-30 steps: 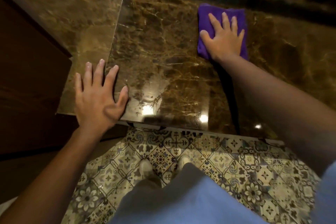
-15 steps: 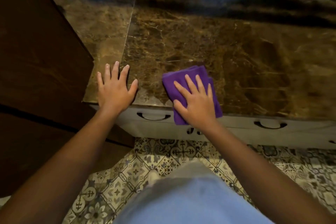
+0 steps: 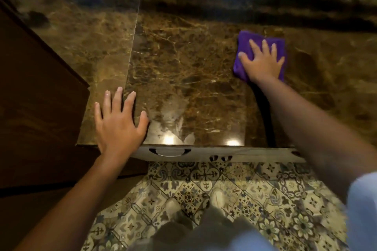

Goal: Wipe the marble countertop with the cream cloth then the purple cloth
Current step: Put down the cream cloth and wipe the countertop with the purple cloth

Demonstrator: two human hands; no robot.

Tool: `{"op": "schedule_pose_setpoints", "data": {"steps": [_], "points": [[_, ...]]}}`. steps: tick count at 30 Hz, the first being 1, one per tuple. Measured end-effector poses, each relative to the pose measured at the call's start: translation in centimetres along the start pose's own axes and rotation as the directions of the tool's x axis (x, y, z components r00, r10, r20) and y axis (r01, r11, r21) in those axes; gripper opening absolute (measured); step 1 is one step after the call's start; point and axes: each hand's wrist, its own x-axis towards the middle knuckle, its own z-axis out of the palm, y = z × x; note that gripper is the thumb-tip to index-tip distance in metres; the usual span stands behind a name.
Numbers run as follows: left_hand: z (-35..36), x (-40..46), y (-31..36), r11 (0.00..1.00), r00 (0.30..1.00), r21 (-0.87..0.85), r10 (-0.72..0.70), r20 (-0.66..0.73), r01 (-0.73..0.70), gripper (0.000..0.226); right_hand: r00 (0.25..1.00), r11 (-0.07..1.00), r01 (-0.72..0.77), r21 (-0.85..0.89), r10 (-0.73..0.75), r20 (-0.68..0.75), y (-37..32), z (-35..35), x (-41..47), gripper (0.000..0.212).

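Observation:
A folded purple cloth (image 3: 243,47) lies on the brown marble countertop (image 3: 183,63), right of the middle and well back from the front edge. My right hand (image 3: 262,62) presses flat on the cloth, fingers spread, covering most of it. My left hand (image 3: 119,124) rests palm down on the countertop near its front left corner, fingers apart, holding nothing. No cream cloth is in view.
A dark wooden cabinet (image 3: 36,108) stands against the counter's left side. A straight seam (image 3: 135,32) splits the marble into two slabs. Under the front edge is a white drawer front with a handle (image 3: 169,152). Patterned floor tiles (image 3: 255,189) lie below.
My right hand has pushed the purple cloth from the front edge near the middle away and to the right. My left hand has stayed at the front left corner.

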Motion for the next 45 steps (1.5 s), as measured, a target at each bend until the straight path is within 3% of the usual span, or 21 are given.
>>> {"op": "schedule_pose_setpoints", "data": {"steps": [3, 6, 12, 16, 21, 24, 28, 31, 33, 37, 41, 45], "points": [[0.2, 0.1, 0.2, 1.000, 1.000, 0.020, 0.018, 0.005, -0.018, 0.063, 0.998, 0.998, 0.063, 0.028, -0.063, 0.029, -4.6, -0.1, 4.0, 0.071], [0.4, 0.5, -0.2, 0.999, 1.000, 0.040, 0.021, 0.004, -0.021, 0.062, 0.960, 0.963, 0.267, 0.020, -0.268, 0.079, -10.3, 1.5, 3.4, 0.070], [-0.2, 0.6, -0.3, 1.000, 1.000, 0.007, 0.025, 0.019, -0.025, 0.062, 0.845, 0.851, 0.525, 0.013, -0.522, 0.117, -15.4, 4.0, -6.0, 0.065], [-1.2, -0.3, -1.1, 0.998, 0.999, -0.063, -0.007, 0.035, 0.009, 0.059, 0.776, 0.781, 0.624, -0.001, -0.620, 0.115, -14.0, 4.6, -15.0, 0.064], [-1.2, -1.3, -2.1, 0.996, 0.995, -0.008, -0.083, 0.058, 0.084, 0.061, 0.760, 0.762, 0.648, 0.008, -0.647, 0.063, -8.1, 5.2, -24.2, 0.065], [-0.8, -2.0, -2.4, 0.999, 0.997, 0.030, -0.038, 0.062, 0.036, 0.065, 0.804, 0.804, 0.594, 0.006, -0.594, 0.040, -4.0, 4.8, -25.6, 0.065], [-0.6, -2.5, -3.0, 0.998, 0.998, 0.066, 0.010, 0.068, -0.015, 0.068, 0.913, 0.913, 0.407, -0.013, -0.407, 0.027, -0.5, 3.6, -20.4, 0.075], [-0.5, -2.4, -2.9, 0.997, 0.999, 0.076, 0.014, 0.045, -0.018, 0.070, 0.976, 0.975, 0.219, 0.023, -0.219, 0.011, -1.9, 2.7, -14.4, 0.070], [-0.4, -2.5, -2.8, 0.996, 0.999, 0.088, 0.018, 0.042, -0.021, 0.070, 0.985, 0.985, 0.172, 0.021, -0.172, 0.022, -3.9, 2.6, -12.5, 0.071], [-0.1, -2.3, -2.9, 0.994, 0.999, 0.101, 0.028, 0.031, -0.031, 0.069, 0.955, 0.955, 0.296, 0.001, -0.295, 0.041, -8.1, 3.8, -15.9, 0.078], [0.1, -2.3, -3.1, 0.995, 1.000, 0.098, 0.021, 0.020, -0.023, 0.066, 0.875, 0.874, 0.483, 0.046, -0.484, 0.014, -10.4, 5.6, -23.0, 0.071], [-0.3, -2.6, -2.3, 0.999, 0.998, 0.041, -0.021, 0.052, 0.019, 0.065, 0.810, 0.780, 0.584, 0.225, -0.577, -0.101, -7.8, 5.9, -26.8, 0.060]]}}
